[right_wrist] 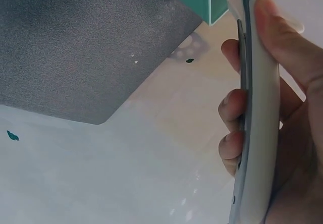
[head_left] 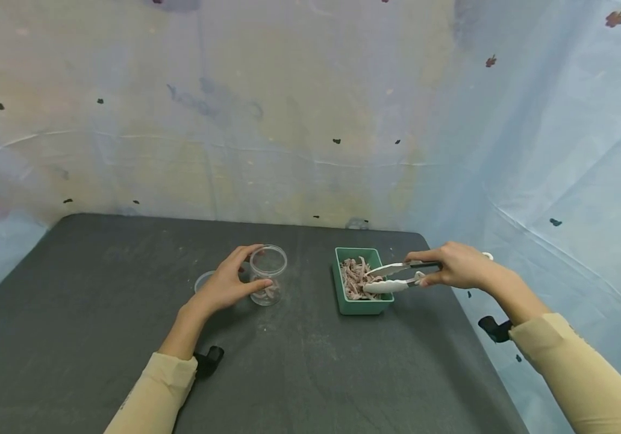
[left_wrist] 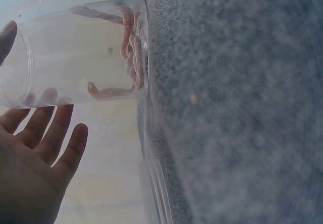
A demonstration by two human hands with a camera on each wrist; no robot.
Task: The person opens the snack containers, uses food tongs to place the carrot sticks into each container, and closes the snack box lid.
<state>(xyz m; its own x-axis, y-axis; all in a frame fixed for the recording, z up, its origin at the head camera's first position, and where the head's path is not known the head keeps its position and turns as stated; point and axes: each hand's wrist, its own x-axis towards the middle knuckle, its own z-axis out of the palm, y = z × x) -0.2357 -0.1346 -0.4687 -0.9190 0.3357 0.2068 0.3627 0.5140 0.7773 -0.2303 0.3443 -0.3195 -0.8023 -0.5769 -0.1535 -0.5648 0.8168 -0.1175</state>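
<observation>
My left hand (head_left: 222, 290) holds a clear plastic jar (head_left: 267, 295) near its rim, thumb on one side and fingers on the other. The jar stands upright and lidless on the table. Several pinkish, worm-like strips (left_wrist: 133, 57) lie at its bottom in the left wrist view. In my right hand (head_left: 459, 266) is a pair of tongs (head_left: 388, 287), with white tips and grey-and-white handles. Their spread tips reach over a green rectangular box (head_left: 364, 308) with a heap of similar strips (head_left: 355, 278). Whether the tips touch a strip I cannot tell.
A clear round lid (head_left: 202, 281) lies left of the jar, partly behind my left hand. All this is on a dark grey table (head_left: 299, 374). A pale patterned sheet (head_left: 288, 120) hangs behind and to the right of it.
</observation>
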